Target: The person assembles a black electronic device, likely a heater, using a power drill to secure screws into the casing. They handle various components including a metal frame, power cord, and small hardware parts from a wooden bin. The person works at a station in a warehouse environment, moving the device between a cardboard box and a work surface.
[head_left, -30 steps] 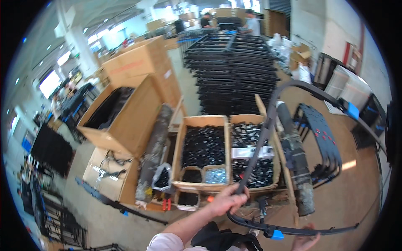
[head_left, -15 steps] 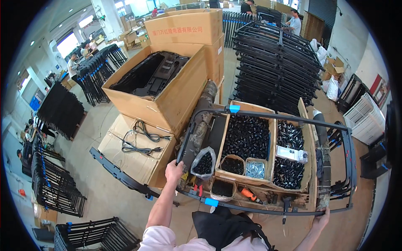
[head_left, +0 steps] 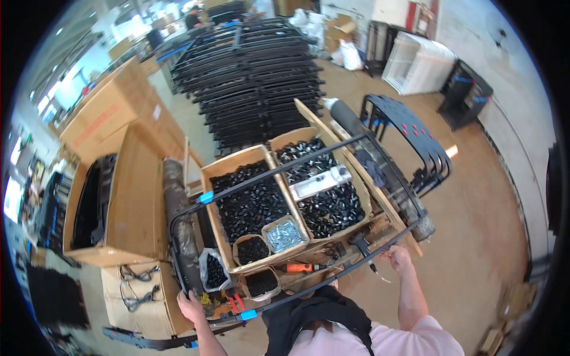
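My left hand [head_left: 191, 307] grips the near left corner of a black rectangular metal frame [head_left: 273, 172]. My right hand [head_left: 398, 258] is closed on its near bar, towards the right end. Blue clips sit on the far bar [head_left: 206, 197] and the near bar [head_left: 248, 314]. Beneath the frame are wooden bins of small black parts [head_left: 249, 202], and a pale oblong case [head_left: 320, 182] lies on the right-hand pile. A tub of silver screws [head_left: 284, 236] sits in the left bin. Close to the near bar lie an orange tool [head_left: 301, 268], red-handled pliers [head_left: 236, 303] and a black corded tool [head_left: 361, 243].
Wrapped rolls flank the bins, left [head_left: 181, 207] and right [head_left: 350, 118]. Open cartons [head_left: 136, 196] stand on the left, with a cable [head_left: 139, 288] on a lower box. Stacked black frames [head_left: 249, 89] fill the far side. A curved black rack [head_left: 409, 130] stands right; white frames [head_left: 415, 62] lean by the wall.
The view has swung to the right, so the cartons now sit further left. Both hands still hold the frame, which appears more tilted, its right end higher in the picture.
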A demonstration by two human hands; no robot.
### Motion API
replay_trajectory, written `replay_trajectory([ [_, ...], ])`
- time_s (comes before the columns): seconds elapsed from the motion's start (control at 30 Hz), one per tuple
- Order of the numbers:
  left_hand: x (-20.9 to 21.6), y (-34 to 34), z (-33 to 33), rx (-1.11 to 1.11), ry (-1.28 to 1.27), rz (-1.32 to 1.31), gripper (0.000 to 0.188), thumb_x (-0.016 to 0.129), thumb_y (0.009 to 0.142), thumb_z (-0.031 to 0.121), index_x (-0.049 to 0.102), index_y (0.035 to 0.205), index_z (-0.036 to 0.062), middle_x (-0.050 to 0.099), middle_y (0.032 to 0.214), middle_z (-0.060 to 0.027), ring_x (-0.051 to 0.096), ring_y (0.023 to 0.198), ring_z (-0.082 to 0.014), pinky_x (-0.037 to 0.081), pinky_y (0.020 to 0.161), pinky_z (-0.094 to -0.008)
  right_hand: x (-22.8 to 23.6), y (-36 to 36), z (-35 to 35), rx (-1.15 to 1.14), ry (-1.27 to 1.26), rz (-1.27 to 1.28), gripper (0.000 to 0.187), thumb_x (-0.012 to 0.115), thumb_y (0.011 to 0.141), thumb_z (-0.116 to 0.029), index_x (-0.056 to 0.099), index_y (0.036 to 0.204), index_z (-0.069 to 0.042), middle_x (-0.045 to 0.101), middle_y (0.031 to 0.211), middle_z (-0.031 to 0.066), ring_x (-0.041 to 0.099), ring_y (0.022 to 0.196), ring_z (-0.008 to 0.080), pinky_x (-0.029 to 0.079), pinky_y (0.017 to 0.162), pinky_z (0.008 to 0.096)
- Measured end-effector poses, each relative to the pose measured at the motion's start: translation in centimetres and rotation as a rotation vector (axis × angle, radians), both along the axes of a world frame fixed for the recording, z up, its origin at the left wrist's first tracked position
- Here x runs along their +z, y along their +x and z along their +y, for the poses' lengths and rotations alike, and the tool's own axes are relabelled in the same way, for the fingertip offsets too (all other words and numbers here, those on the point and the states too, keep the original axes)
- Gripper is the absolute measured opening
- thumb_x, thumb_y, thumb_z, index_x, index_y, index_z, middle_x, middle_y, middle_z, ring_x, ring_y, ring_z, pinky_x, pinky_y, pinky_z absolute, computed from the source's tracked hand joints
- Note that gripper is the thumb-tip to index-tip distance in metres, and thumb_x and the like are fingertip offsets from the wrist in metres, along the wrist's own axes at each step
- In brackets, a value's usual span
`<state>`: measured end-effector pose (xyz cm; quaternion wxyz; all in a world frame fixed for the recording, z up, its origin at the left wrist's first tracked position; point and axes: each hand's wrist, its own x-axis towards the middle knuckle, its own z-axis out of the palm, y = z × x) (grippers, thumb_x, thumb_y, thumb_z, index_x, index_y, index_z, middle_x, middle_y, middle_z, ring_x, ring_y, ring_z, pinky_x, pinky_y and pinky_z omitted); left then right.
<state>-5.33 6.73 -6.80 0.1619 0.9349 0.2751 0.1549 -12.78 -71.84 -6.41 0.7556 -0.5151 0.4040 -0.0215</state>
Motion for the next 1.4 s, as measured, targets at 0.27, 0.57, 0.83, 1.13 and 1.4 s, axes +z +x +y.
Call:
replay_trajectory([
  [0.27,0.0,0.6,1.4,0.030,0.103,0.157,0.054,0.070,0.101,0.027,0.061,0.144,-0.0054,0.065,0.140,-0.0260,0.064,0.126,-0.0439,0.050,0.108,-0.0518,-9.1,3.2,1.8,0.582,-0.992,0.343,0.056,0.074,0.092,-0.032,0.062,0.133,0.003,0.071,0.121,0.0207,0.071,0.113,0.0366,0.060,0.097,0.0441],
  [0.57,9.2,6.5,-26.9,-0.378,-0.559,-0.116,0.024,0.062,0.108,0.011,0.074,0.123,-0.0029,0.078,0.108,-0.0133,0.073,0.099,-0.0207,0.059,0.090,-0.0361,-14.0,8.3,2.7,0.865,-1.185,0.474,0.058,0.071,0.083,-0.025,0.058,0.123,0.015,0.068,0.118,0.0323,0.072,0.108,0.0443,0.062,0.090,0.0502],
  [0.83,10.7,9.3,-48.6,-1.034,-0.801,0.234,0.025,0.059,0.111,0.013,0.072,0.126,-0.0022,0.079,0.107,-0.0110,0.074,0.103,-0.0164,0.056,0.094,-0.0309,1.2,-1.4,-2.1,0.902,-1.172,0.398,0.051,0.071,0.090,-0.036,0.064,0.124,0.002,0.072,0.113,0.0270,0.073,0.107,0.0438,0.060,0.094,0.0520],
  [1.13,14.4,8.8,-73.0,-1.616,-1.051,0.430,0.030,0.061,0.111,0.021,0.072,0.128,-0.0017,0.078,0.116,-0.0112,0.073,0.107,-0.0179,0.056,0.098,-0.0341,20.9,-8.1,-10.8,0.634,-0.959,0.498,0.040,0.068,0.093,-0.037,0.071,0.103,0.002,0.073,0.083,0.0290,0.074,0.082,0.0462,0.059,0.079,0.0551],
  [1.4,19.2,6.4,-85.5,-1.798,-1.545,0.772,0.060,0.049,0.114,0.054,0.064,0.138,0.0005,0.066,0.127,-0.0050,0.057,0.122,-0.0161,0.042,0.111,-0.0332,27.8,-2.3,-15.6,0.497,-1.040,0.440,0.044,0.066,0.095,-0.040,0.074,0.096,0.003,0.074,0.077,0.0226,0.074,0.078,0.0420,0.058,0.075,0.0528],
])
